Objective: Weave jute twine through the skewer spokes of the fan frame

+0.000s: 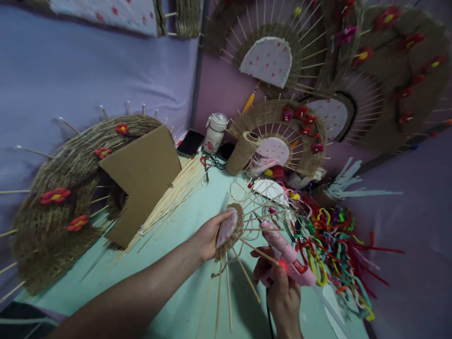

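My left hand grips the base of a small half-round fan, its thumb lying on the spotted fabric panel. Jute twine rims that panel, and thin wooden sticks fan out from it to the right and downward. In my right hand is a pink glue gun, its fingers wrapped round the handle. A red light glows on the gun's side. The nozzle points up and left, close to the fan's sticks. From the gun's back end a clear glue stick sticks out.
Bundled wooden sticks lie beside cut cardboard. Farther back stand a twine roll, a white bottle and a phone. Colourful pipe cleaners pile up at the right. Finished woven fans lean around the walls.
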`<state>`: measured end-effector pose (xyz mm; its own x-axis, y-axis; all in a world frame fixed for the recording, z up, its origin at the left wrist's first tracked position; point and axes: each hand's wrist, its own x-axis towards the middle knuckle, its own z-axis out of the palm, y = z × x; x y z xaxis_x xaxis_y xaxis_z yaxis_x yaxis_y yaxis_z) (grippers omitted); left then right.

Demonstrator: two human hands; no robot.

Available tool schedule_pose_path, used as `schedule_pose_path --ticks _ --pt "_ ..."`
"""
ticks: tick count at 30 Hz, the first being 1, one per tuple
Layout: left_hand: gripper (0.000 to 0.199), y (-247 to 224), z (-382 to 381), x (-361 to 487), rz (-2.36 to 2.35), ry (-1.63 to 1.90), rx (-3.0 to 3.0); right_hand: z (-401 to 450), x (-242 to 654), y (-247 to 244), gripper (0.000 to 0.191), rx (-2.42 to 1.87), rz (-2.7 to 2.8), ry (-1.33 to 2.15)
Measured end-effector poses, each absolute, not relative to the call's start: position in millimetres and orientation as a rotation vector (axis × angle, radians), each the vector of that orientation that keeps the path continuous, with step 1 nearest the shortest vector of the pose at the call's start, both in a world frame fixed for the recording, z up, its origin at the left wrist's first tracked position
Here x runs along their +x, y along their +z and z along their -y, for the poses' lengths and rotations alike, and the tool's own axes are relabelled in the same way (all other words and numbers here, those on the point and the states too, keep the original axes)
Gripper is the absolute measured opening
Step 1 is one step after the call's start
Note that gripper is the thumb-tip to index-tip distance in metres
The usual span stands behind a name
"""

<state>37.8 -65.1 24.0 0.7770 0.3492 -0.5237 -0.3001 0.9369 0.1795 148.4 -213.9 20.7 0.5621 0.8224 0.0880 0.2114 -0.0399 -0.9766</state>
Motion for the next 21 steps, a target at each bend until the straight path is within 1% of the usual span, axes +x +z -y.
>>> schedule_pose_path --ticks 17,21 --pt "0.018 22.1 64.3 36.9 -0.551 0.338 0.066 214.8 150.0 14.8 0.046 -1.579 0.897 0.616" --pt "0.017 21.1 64.4 37.4 -0.569 0.345 0.08 215.4 151.2 14.1 0.048 -1.577 0.893 0.609"
